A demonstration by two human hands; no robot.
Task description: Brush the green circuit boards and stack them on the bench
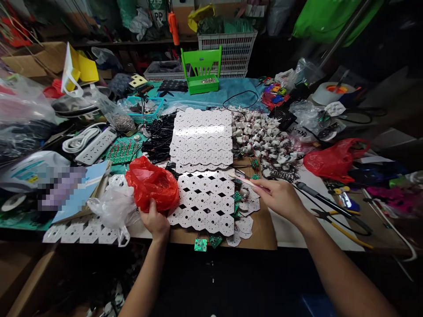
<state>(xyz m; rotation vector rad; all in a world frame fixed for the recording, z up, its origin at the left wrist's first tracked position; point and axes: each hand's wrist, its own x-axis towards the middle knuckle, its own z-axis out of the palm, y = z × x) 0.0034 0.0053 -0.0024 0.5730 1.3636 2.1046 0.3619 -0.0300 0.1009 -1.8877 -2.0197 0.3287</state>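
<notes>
head view: right hand (280, 198) has its fingers closed round a slim stick-like tool (249, 181), pale tip pointing left, at the right edge of the lower white panel (198, 202). whether the tip touches the panel or sits just above it, i cannot tell. left hand (155, 220) grasps a red plastic bag (152, 182), thumb on its near side, the fingers behind mostly hidden; the bag sits just left of that panel, next to a whitish bag (114, 207). the panel lies flat, partly over cardboard (267, 220), with more white panels (203, 136) stacked beyond it.

to work well here, i would keep the tool at a shallow slant and the touch light, so the panel does not slide on whatever lies beneath. the bag looks thin and likely to sag, so a firm hold near its gathered side should serve better than a pinch. the right wrist is best kept clear of the green boards (200, 245) and the white parts (264, 132), which could snag or scatter.
</notes>
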